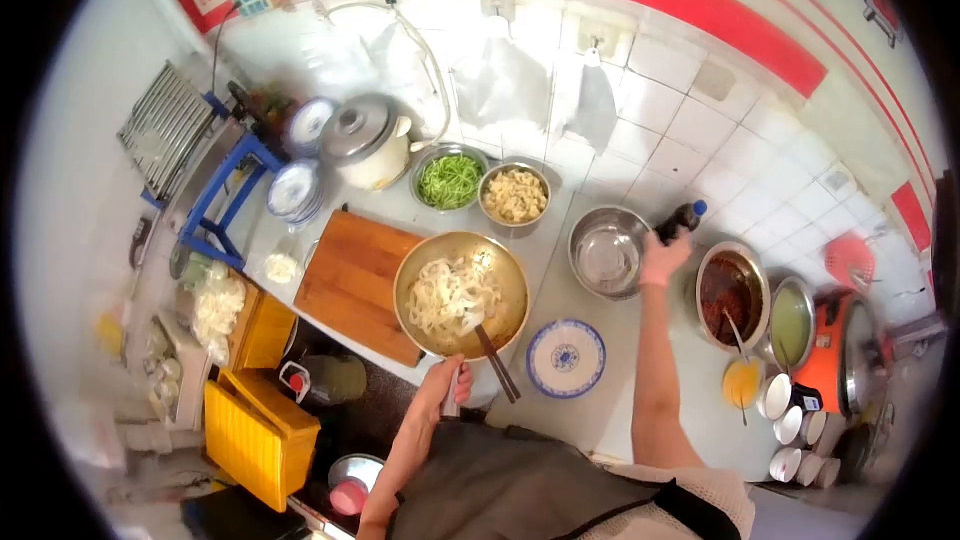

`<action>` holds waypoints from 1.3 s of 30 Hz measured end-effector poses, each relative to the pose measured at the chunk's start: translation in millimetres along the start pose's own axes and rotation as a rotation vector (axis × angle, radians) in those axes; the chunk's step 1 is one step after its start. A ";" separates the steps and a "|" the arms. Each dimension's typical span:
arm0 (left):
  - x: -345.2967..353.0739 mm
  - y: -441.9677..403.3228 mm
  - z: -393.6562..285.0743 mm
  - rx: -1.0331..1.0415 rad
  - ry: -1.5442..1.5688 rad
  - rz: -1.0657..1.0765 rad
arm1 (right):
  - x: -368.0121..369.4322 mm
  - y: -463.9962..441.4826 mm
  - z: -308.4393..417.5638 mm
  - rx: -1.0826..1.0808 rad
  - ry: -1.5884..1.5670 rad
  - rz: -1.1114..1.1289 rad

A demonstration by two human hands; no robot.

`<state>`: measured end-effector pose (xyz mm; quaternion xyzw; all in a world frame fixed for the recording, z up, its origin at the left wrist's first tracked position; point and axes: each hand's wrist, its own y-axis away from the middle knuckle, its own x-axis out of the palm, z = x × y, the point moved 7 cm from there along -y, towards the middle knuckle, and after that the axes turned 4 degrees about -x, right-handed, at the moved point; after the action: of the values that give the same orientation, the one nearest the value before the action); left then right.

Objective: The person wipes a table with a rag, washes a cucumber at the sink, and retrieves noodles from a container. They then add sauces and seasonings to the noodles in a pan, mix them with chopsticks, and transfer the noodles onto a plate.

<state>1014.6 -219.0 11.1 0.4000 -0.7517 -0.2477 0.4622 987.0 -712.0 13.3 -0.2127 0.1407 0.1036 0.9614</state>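
My left hand [448,387] is closed round the handle of a frying pan [522,308] at the front of the counter. Wide white noodles [452,290] lie in the pan. A pair of chopsticks [496,362] leans over its rim, with a pale utensil end among the noodles. At the back right, my right hand [665,258] grips a dark bottle [676,225] with a blue cap. A metal bowl [607,252] stands just left of that hand. Between my arms lies a white plate with a blue pattern [566,358].
A wooden cutting board [355,285] lies left of the pan. Behind are bowls of green shreds [450,182] and tan pieces [515,196], and a lidded pot [368,140]. On the right stand a pot of dark red sauce [727,295], an orange cooker [828,355] and several white cups [788,425].
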 end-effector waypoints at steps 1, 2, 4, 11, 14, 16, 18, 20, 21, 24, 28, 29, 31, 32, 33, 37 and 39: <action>-2.8 -6.2 -7.3 -0.011 -0.018 -0.026 | 33.0 20.8 20.5 -0.053 -0.059 0.139; -3.3 -12.8 -13.5 -0.021 -0.017 -0.023 | 65.1 43.6 44.3 -0.098 -0.125 0.281; -6.7 -21.6 -22.2 0.007 -0.025 0.018 | 128.0 73.4 133.4 -0.290 -0.011 0.716; -22.4 -46.4 -37.6 -0.036 0.042 0.063 | 296.6 82.0 129.2 -0.570 0.553 0.916; -27.1 -53.5 -45.8 -0.034 0.056 0.046 | 301.2 67.0 119.7 -0.369 0.658 1.049; -27.1 -57.6 -50.2 -0.033 0.040 0.035 | 285.7 57.0 134.8 -0.258 0.506 1.111; -24.2 -61.7 -59.8 -0.001 -0.008 0.030 | 275.8 52.9 147.2 -0.260 0.424 1.032; -23.0 -69.1 -63.2 -0.006 0.001 0.047 | 256.9 63.1 192.6 -0.384 0.399 1.054; -21.6 -71.7 -64.2 -0.012 0.009 0.059 | 250.8 73.9 198.7 -0.387 0.401 1.055; -10.5 -65.2 -72.2 -0.019 0.037 0.078 | 247.3 105.0 222.6 -0.495 0.017 1.223; -12.7 -65.4 -66.0 -0.042 0.072 0.108 | 287.9 69.1 168.9 -0.273 0.293 1.128; -12.6 -63.0 -65.1 -0.043 0.079 0.106 | 296.4 72.1 165.3 -0.356 0.344 1.105; -14.7 -61.0 -65.9 -0.035 0.087 0.099 | 311.0 87.1 150.9 -0.500 0.516 0.930; -17.3 -60.7 -64.5 -0.044 0.094 0.083 | 317.9 87.3 144.5 -0.503 0.509 0.935; -20.6 -60.3 -64.2 -0.052 0.104 0.067 | 325.7 84.6 134.7 -0.472 0.508 1.002; -26.9 -59.6 -62.5 -0.054 0.107 0.059 | 313.2 61.2 142.9 -0.350 0.357 0.997; -30.5 -63.7 -64.9 -0.004 0.107 0.053 | 298.2 56.9 154.3 -0.306 0.227 0.942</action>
<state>1104.0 -229.3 -22.1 0.3917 -0.7357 -0.2153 0.5089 1287.2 -552.3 32.1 -0.2746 0.3082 0.5214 0.7468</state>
